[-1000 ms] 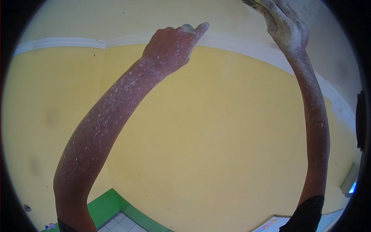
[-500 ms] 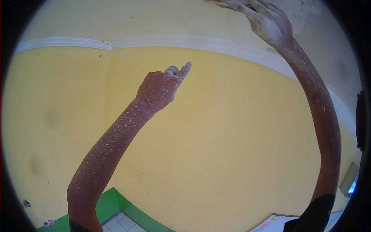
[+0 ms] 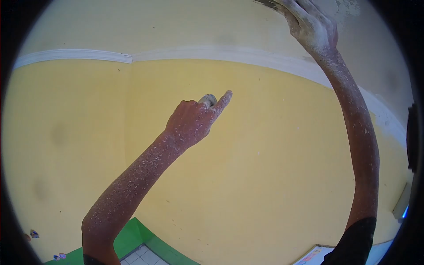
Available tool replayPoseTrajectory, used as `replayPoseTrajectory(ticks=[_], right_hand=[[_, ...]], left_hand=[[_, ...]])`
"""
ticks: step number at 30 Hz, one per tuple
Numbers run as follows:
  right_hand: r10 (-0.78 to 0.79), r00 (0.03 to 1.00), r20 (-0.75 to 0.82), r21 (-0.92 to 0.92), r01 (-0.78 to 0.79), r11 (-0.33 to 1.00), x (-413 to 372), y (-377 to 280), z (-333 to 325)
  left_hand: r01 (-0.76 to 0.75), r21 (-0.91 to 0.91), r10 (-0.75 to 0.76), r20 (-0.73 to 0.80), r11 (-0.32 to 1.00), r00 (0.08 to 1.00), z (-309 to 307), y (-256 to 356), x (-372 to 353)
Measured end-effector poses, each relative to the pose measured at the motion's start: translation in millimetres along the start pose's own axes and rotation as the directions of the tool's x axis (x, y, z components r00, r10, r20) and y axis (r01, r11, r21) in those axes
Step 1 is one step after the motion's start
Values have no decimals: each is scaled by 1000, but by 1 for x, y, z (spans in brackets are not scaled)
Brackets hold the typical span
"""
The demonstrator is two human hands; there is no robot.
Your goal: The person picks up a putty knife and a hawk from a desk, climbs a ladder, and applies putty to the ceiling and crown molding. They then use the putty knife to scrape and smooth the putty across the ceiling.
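Observation:
My left hand (image 3: 191,121), speckled with white, is raised in front of the yellow wall (image 3: 265,154). Its fingers are curled round a greyish, round-ended object (image 3: 208,100), and one digit sticks out to the upper right. Most of that object is hidden by the fist. Up at the top edge, my right hand (image 3: 311,31), coated in white dust, reaches to the pale ceiling (image 3: 185,26). Its fingers press around a dark, flat-looking tool (image 3: 267,4), cut off by the frame edge, so its kind cannot be made out.
White moulding (image 3: 84,54) runs between wall and ceiling. A rough patch with flaking paint (image 3: 349,8) lies right of my right hand. Below are a green wall band (image 3: 150,240), floor tiles (image 3: 143,255) and a white board (image 3: 313,255). A grey box-like fixture (image 3: 401,203) is at far right.
My left hand appears lower and further right, as the whole view has shifted slightly down. My right hand has moved a little right, with the dark tool still in it.

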State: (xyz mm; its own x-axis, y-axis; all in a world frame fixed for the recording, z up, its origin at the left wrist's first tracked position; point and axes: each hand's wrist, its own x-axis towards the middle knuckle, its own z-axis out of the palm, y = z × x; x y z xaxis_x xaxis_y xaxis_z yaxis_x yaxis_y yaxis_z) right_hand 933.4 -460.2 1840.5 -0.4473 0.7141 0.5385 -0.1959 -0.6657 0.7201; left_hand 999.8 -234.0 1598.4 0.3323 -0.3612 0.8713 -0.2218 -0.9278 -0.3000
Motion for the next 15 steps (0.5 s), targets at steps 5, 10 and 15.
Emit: replayPoseTrajectory(ticks=[5, 10, 15], right_hand=[[-151, 955, 254, 11, 154, 988, 1, 6, 31], [-66, 989, -136, -10, 65, 998, -24, 15, 33], [-185, 981, 51, -93, 189, 978, -25, 31, 58]], left_hand=[[-25, 37, 25, -7, 999, 1000, -7, 8, -5], [-65, -21, 64, -45, 998, 997, -14, 22, -27], [-54, -57, 51, -45, 997, 998, -11, 29, -31]])
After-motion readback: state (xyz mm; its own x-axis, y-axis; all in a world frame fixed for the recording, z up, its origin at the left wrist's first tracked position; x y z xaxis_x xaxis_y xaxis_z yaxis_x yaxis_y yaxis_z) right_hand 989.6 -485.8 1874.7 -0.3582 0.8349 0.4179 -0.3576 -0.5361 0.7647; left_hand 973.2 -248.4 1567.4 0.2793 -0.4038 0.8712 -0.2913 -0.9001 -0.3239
